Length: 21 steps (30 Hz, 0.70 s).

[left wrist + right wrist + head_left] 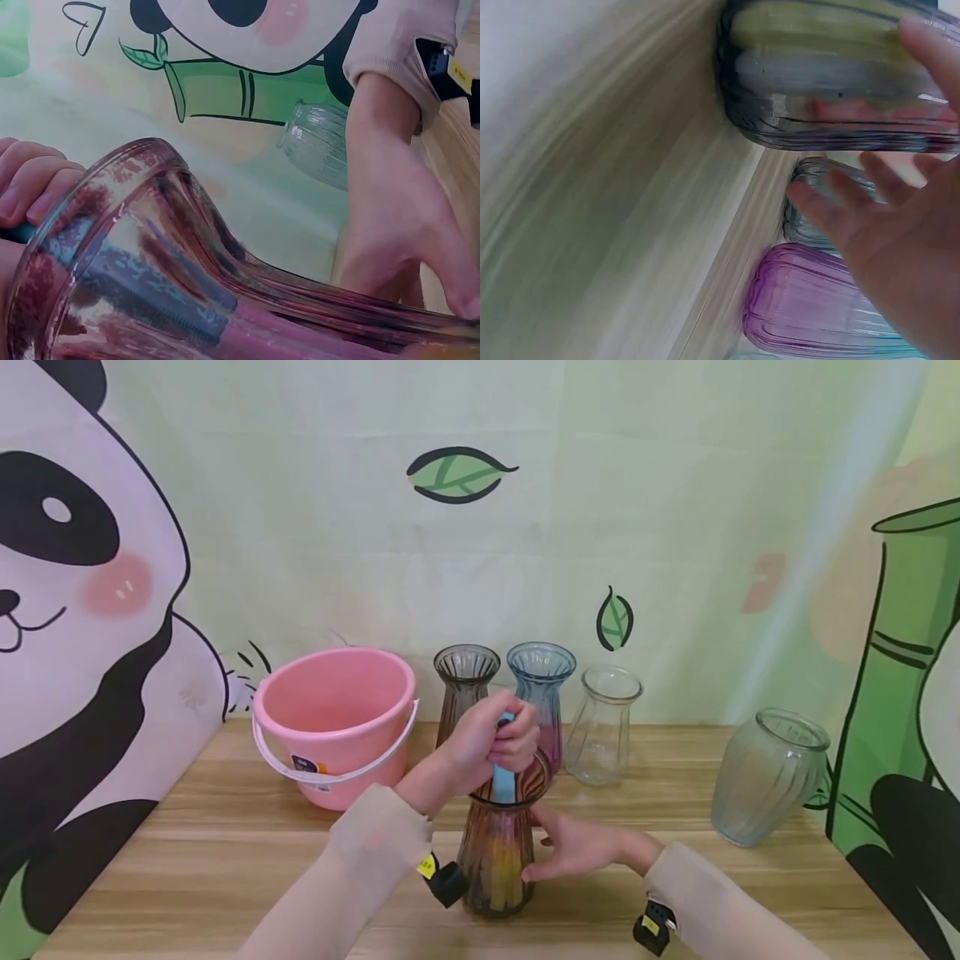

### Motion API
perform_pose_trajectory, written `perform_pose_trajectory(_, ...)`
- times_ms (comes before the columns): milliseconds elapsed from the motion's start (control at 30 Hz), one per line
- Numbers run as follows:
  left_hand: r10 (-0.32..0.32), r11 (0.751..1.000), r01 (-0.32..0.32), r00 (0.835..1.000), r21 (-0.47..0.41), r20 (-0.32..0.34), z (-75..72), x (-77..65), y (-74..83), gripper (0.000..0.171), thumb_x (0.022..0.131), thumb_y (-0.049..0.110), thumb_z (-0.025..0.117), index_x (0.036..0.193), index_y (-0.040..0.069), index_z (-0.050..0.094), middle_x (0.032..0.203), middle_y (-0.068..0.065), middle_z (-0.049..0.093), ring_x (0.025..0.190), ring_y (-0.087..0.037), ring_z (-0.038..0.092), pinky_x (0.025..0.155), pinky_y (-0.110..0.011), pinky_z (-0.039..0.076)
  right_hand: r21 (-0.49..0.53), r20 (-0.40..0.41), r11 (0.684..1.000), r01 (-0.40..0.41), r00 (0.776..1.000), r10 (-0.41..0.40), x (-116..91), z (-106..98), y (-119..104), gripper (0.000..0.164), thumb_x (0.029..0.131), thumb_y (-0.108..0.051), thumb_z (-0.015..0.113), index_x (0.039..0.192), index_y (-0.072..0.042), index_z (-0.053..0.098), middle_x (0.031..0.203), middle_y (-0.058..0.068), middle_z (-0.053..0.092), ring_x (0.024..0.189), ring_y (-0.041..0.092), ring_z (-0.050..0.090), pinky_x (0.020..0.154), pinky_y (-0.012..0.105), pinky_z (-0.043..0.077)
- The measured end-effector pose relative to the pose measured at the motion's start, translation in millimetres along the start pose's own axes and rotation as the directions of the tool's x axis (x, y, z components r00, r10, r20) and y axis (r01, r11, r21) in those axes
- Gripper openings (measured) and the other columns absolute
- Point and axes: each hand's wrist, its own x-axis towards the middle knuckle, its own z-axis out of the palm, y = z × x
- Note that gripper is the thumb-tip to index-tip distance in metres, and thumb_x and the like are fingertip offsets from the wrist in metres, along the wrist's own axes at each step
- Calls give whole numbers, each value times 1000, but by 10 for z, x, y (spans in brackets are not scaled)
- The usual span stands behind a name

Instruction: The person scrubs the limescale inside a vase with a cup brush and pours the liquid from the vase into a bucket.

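A tall, ribbed brownish-purple glass vase [498,852] with a flared mouth stands upright at the front in the head view. My left hand [491,735] is above its mouth, fingers curled round the blue handle of a bottle brush [504,785]. Through the glass in the left wrist view, the brush shows a bluish shaft and a pink stretch [285,334]; a yellow part shows lower down. My right hand [573,843] is at the vase's right side, its thumb [934,56] overlapping the glass. Its other fingers are spread and fairly straight beside the vase in the right wrist view.
A pink bucket [337,727] with a white handle stands at the back left. Behind the vase are a grey vase [461,693], a blue-and-purple vase [543,693] and a clear vase [600,735]. A pale glass jar [768,781] stands farther right, before the printed backdrop.
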Motion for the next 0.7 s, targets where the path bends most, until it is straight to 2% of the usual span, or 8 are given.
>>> perform_pose_trajectory(67,5,1000,-5,1000,-1,7,-5,-8,-3,32,83,10,21,51,15,23,43,9,26,38,-7,20,41,-21,16,3,10,1000,13,1000,-13,30,-17,-8,81,79,-18,70,140,-1,20,142,15,30,129,31,36,100,41,39)
perform_pose_trajectory(200,26,1000,-26,999,-13,23,-11,-16,-7,33,84,10,21,51,16,24,43,8,25,38,-8,20,41,-22,15,82,14,997,1,1000,-3,72,-16,-15,83,75,-13,73,139,-2,21,142,14,30,130,29,35,104,35,35)
perform_pose_trajectory(300,46,999,-46,999,-26,18,-4,-12,-7,34,85,10,21,51,15,24,43,8,25,37,-8,19,40,-22,14,127,-7,992,-12,1000,13,75,-2,1,83,73,-10,75,138,-1,23,141,15,31,131,30,34,106,36,32)
perform_pose_trajectory(433,55,998,-54,998,-14,12,24,-8,54,35,85,10,20,51,15,23,43,8,25,37,-8,19,40,-22,14,133,-46,991,0,999,6,72,29,22,83,71,-11,77,136,-1,25,137,14,38,128,27,39,106,35,32)
perform_pose_trajectory(533,66,998,-66,998,20,7,55,1,211,34,84,9,19,51,15,22,42,8,24,37,-8,18,40,-22,14,120,-67,993,2,998,6,69,61,29,81,71,-14,78,134,-3,29,132,10,45,123,23,46,103,29,36)
perform_pose_trajectory(700,128,991,-128,992,29,-6,121,55,626,36,85,10,18,50,15,23,41,8,23,36,-9,15,40,-24,9,119,-82,993,-25,996,35,54,99,28,79,71,-15,78,133,-3,30,129,9,47,120,21,48,100,29,39)
